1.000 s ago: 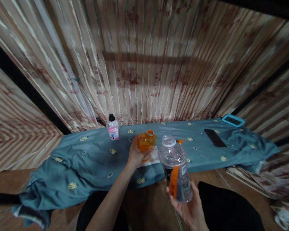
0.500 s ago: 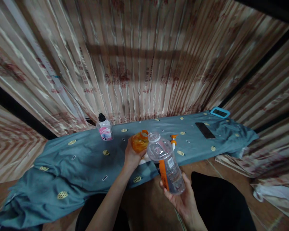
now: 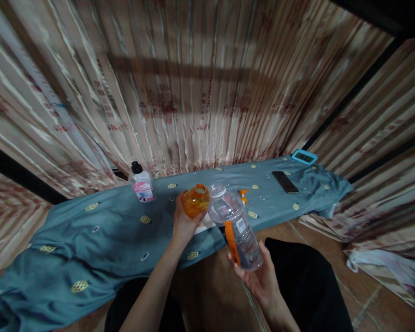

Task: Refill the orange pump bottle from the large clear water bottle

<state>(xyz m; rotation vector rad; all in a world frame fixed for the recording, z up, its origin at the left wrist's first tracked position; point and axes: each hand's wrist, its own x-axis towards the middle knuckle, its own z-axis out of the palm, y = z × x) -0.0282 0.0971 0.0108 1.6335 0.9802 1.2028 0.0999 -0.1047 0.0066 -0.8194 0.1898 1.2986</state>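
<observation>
My left hand (image 3: 186, 220) is closed around an orange see-through bottle (image 3: 196, 201), whose round mouth is uncovered and faces up. In my right hand (image 3: 257, 272) is a clear plastic bottle (image 3: 240, 230) with an orange and dark label, gripped near its base. It leans to the left, its open neck close beside the orange bottle's mouth; I cannot tell whether they touch. Something white (image 3: 204, 224), partly hidden, lies under the two bottles. Behind the clear bottle rests an orange pump top (image 3: 243, 195), its lower part covered from sight.
A teal cloth with yellow prints (image 3: 124, 240) covers the long bench. On it stands a clear bottle with black cap and pink label (image 3: 143, 185). To the right lie a dark phone (image 3: 285, 181) and a blue-framed digital clock (image 3: 304, 157). Patterned curtains (image 3: 180, 92) hang behind.
The whole scene has shifted slightly left in view as the camera turned. Both hands keep their bottles, and the clear bottle remains tilted beside the orange one.
</observation>
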